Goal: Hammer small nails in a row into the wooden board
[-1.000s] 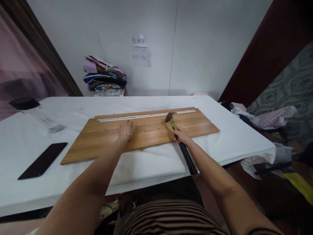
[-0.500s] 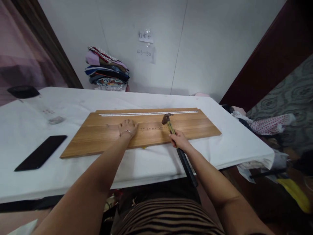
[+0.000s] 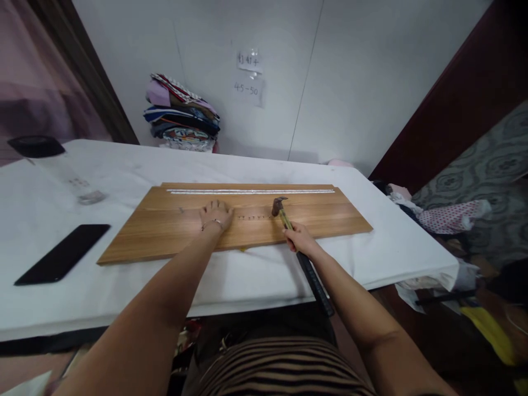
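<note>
"Right hand point(image 3: 300, 240) first: what is it doing?"

"Closed around the hammer point(image 3: 306, 268), gripping it partway along. The black end of the handle slants back past the hand toward the person, and the metal head is beyond the fingers, over the wooden board point(image 3: 251, 235)."

"Does the head touch the board?"

"I can't tell from this angle. It is near the right end of a short row of small nails point(image 3: 252, 218), which runs between the two hands."

"And the left hand point(image 3: 217, 216)?"

"Palm down on the board, fingers spread, with no object visible in its grasp. There's a bracelet point(image 3: 212, 221) at its wrist."

"What is beyond the hands?"

"Two thin white strips point(image 3: 247, 192) lie along the far side of the board. Farther off, to the left hand's far left, a stack of folded cloth point(image 3: 183, 115) sits by the wall."

"Anything else left of that hand?"

"A flat black object point(image 3: 63, 254) lies on the white-covered worktop point(image 3: 396, 242), well apart from the hand and beside the board. Beyond it is a clear container point(image 3: 68, 173) with a black end."
</note>
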`<action>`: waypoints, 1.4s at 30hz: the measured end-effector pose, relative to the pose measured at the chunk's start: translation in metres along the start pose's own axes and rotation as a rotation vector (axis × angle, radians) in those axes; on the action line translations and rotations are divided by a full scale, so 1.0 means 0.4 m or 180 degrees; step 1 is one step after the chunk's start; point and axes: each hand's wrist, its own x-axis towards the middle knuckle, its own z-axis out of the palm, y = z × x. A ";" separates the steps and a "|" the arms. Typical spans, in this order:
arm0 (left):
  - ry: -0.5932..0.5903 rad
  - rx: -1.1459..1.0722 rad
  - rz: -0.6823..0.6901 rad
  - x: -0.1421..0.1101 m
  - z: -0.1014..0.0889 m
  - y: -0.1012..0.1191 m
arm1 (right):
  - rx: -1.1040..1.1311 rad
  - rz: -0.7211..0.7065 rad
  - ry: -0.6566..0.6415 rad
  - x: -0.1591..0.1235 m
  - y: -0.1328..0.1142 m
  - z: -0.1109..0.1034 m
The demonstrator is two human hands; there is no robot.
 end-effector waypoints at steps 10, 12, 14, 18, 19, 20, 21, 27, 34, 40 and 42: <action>0.0053 -0.0032 0.0022 -0.002 0.000 0.002 | 0.0002 -0.0030 -0.0051 -0.005 -0.002 0.004; 0.0045 -0.0040 0.0017 -0.001 0.002 0.002 | 0.0051 -0.0029 -0.0035 -0.006 -0.003 0.005; 0.0051 -0.0038 0.0004 0.000 0.003 0.002 | 0.0088 -0.0091 0.0002 -0.006 -0.004 0.003; 0.0036 -0.0022 0.0003 -0.002 0.001 0.003 | 0.0022 -0.0063 0.0004 -0.001 -0.002 0.001; 0.0016 -0.0021 0.0005 -0.002 0.000 0.003 | 0.0002 -0.0034 -0.0029 0.000 -0.001 0.001; -0.0001 -0.0019 0.0011 -0.003 -0.002 0.003 | -0.0003 -0.0024 -0.0060 0.001 0.001 0.000; -0.0008 -0.0016 0.0014 -0.004 -0.003 0.003 | 0.0012 -0.0041 -0.0083 0.002 0.004 0.000; 0.0011 -0.0004 0.0010 -0.007 -0.006 0.005 | 0.0040 -0.0071 -0.0047 0.005 0.005 -0.002; 0.0031 -0.0004 0.0022 -0.005 -0.003 0.003 | 0.0113 -0.0081 -0.0012 0.004 0.001 -0.003; 0.0029 -0.0015 0.0024 0.000 0.003 -0.001 | -0.0001 0.0006 -0.0085 0.000 0.001 -0.003; 0.0045 -0.0010 0.0026 0.000 0.004 -0.002 | 0.0007 -0.0028 -0.0068 0.000 -0.001 -0.003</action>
